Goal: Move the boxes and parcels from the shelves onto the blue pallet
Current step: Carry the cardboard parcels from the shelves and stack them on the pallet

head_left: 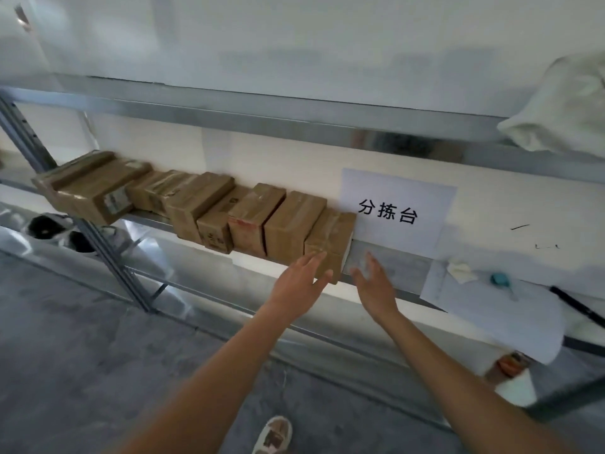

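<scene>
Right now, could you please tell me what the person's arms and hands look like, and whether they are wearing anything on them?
Both forearms are bare as far as the view shows: no sleeves, gloves, watch or bands. The left hand and right hand are bare too, with no rings visible.

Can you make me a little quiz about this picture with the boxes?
1. True or false: the left hand and right hand are both open.
2. Which box are the hands reaching for? A) the box at the right end of the row B) the large box at the left end C) a box on the floor
3. Fill in: the white paper sign is stuck on the ____.

Key: 1 true. 2 A. 3 wall.
</scene>
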